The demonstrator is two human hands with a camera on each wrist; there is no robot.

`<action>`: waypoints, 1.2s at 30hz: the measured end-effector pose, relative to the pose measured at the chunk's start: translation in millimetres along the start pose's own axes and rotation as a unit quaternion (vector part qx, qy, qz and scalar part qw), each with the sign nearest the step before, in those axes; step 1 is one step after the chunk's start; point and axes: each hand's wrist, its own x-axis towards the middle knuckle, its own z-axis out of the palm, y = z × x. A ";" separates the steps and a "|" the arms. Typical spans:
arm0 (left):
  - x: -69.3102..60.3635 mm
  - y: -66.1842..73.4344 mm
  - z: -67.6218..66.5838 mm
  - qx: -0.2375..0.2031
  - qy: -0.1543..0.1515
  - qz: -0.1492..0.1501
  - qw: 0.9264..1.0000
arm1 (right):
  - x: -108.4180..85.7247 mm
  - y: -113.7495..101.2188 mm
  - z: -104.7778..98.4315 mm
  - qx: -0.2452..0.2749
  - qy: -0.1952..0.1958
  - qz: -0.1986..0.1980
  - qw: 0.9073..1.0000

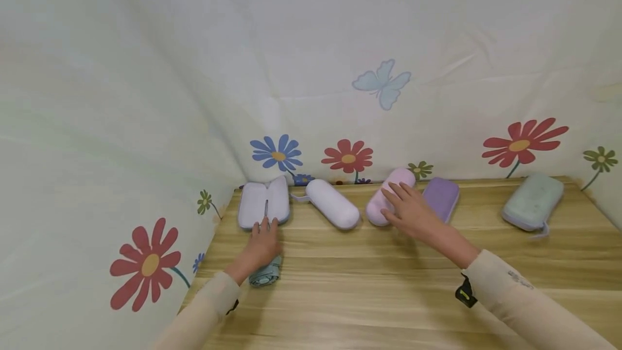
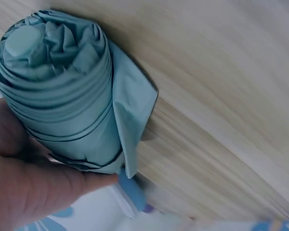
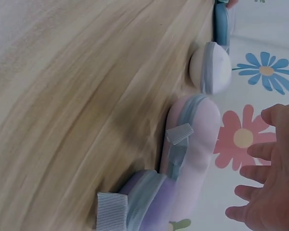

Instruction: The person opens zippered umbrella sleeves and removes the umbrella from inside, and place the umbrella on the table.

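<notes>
A folded teal umbrella (image 2: pixel 72 110) with its canopy rolled round it is held in my left hand (image 1: pixel 262 244), the thumb along its side in the left wrist view. Just beyond those fingers, an unzipped case (image 1: pixel 252 204) lies spread with its pale inside facing up. My right hand (image 1: pixel 410 209) reaches over a pink zip case (image 1: pixel 377 207), fingers apart. In the right wrist view that hand hovers beside the case and grips nothing. To its right, a purple case (image 1: pixel 444 196) lies partly behind the wrist.
Between the pink case and the open one lies a white rounded case (image 1: pixel 332 204) with a strap. A grey-green case (image 1: pixel 534 201) rests at the far right of the wooden table (image 1: pixel 340 296). A flower-printed cloth (image 1: pixel 301 96) hangs along the table's back and left edges.
</notes>
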 end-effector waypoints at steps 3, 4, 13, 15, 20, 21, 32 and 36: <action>-0.8 -15.8 -1.2 0.016 0.008 0.027 0.999 | -1.9 2.2 1.6 0.004 -0.003 0.002 1.000; -1.2 -19.8 -1.5 0.017 0.009 0.032 0.999 | -2.5 2.7 2.3 0.004 -0.004 0.002 1.000; -3.1 -33.6 -1.1 -0.003 0.010 0.047 0.999 | -9.1 7.3 4.0 0.007 0.000 0.004 1.000; -3.0 -38.3 -0.4 -0.020 0.008 0.050 0.998 | -10.4 7.9 4.2 0.007 0.003 0.005 1.000; -6.7 -46.6 -7.1 -0.044 -0.012 0.048 0.998 | -12.1 8.9 5.0 0.009 0.012 0.002 1.000; -7.3 -48.6 -7.8 -0.042 -0.015 0.049 0.998 | -12.4 9.3 5.1 0.009 0.014 0.000 1.000; 3.1 10.7 -25.2 -0.048 -0.007 -0.049 0.998 | -9.0 7.2 7.4 0.015 0.008 -0.006 1.000; 24.1 65.1 -31.4 -0.087 0.038 -0.044 0.995 | -1.1 3.3 6.6 0.022 0.014 -0.014 1.000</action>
